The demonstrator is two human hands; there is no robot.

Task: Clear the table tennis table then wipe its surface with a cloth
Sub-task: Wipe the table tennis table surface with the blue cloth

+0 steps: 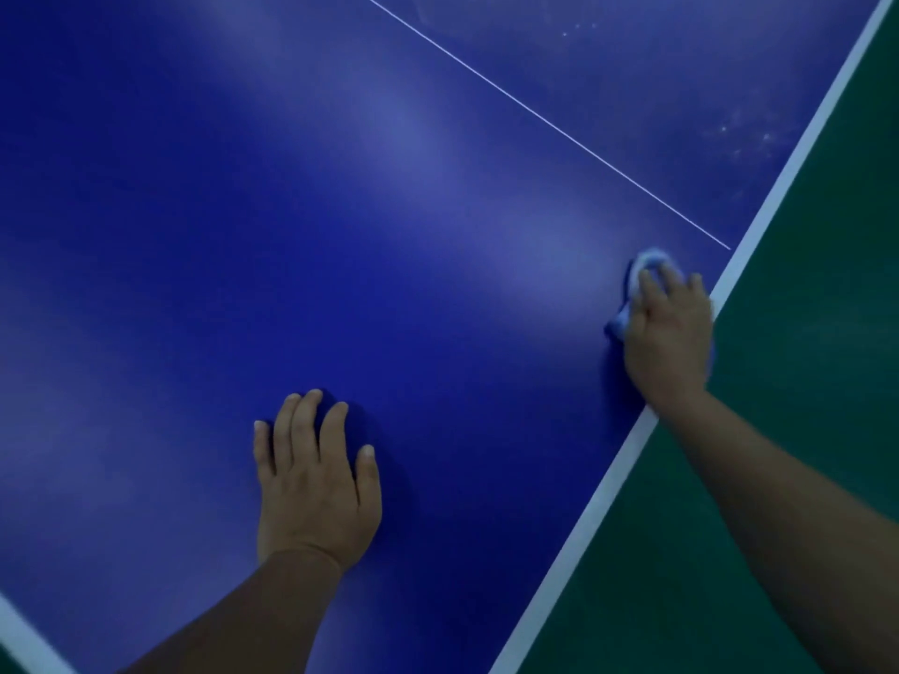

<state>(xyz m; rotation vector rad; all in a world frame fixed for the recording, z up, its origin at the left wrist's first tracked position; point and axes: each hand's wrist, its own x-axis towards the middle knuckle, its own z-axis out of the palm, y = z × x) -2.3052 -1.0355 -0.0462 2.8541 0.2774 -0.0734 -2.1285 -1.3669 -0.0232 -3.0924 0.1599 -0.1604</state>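
Cloth [642,265] lies under our right hand [669,333], fingers flat, pressing it beside the table [340,235] edge; dusty specks [749,133] lie ahead. Left hand [316,484] rests flat, holding nothing.

Most of the cloth [649,265] lies hidden under the right hand [669,333] — only a pale, blurred edge shows past the fingers. The table tennis table [340,211] runs out of frame at the top and left, and both forearms are cut off at the bottom edge.
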